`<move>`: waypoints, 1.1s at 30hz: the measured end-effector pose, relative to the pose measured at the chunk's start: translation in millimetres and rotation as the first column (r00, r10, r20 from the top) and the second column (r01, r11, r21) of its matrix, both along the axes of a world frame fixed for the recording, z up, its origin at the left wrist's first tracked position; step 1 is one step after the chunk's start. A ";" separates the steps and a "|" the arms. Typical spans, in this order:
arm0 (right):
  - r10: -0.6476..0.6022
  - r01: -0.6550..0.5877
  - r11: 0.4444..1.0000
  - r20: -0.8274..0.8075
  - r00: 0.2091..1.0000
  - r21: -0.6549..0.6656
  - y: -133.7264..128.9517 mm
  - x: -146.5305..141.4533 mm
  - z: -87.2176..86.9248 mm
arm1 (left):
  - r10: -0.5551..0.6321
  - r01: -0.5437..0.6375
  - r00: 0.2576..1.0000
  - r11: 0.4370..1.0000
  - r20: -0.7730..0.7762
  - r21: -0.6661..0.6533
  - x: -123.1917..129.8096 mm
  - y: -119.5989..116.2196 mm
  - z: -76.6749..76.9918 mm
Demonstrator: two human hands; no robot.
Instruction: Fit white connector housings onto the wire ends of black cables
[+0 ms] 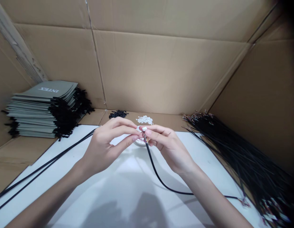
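Observation:
My right hand point(172, 147) pinches a small white plastic connector point(144, 129) between thumb and fingers. Thin coloured wires point(145, 136) run from this connector into a black cable point(158, 179), which curves down and passes under my right forearm. From the other side, my left hand point(111, 139) meets the wires with its thumb and fingertips pressed close together. Whatever lies between the left fingertips is too small to make out. Behind the fingers, a round white object point(140, 143) is partly hidden.
Small black pieces point(118, 114) and white connectors point(145, 119) lie in piles at the back. A large bundle of black cables point(232, 148) is on the right. Stacked grey sheets point(40, 109) and black cables point(54, 159) are on the left. Cardboard walls point(161, 72) surround the white table point(101, 196).

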State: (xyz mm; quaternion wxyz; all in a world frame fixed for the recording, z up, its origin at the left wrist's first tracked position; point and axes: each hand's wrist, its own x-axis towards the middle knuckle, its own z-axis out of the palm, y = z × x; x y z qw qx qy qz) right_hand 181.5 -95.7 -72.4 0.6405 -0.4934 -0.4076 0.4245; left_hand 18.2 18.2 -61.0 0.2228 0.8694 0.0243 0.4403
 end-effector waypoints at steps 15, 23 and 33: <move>0.101 -0.107 0.994 -0.135 0.986 -0.036 0.8 -5.1 -4.5 | 0.149 -0.221 0.971 0.860 0.189 0.459 1.9 1.4 -3.4; 0.113 -0.143 0.988 -0.357 0.927 -0.057 -1.1 -11.2 -4.1 | 0.135 -0.226 0.958 0.897 0.251 0.380 6.3 -0.7 -6.4; 0.081 -0.080 0.997 -0.131 0.988 0.008 -2.8 -15.0 -5.6 | 0.104 -0.175 0.970 0.927 0.220 0.333 4.8 -1.5 -8.9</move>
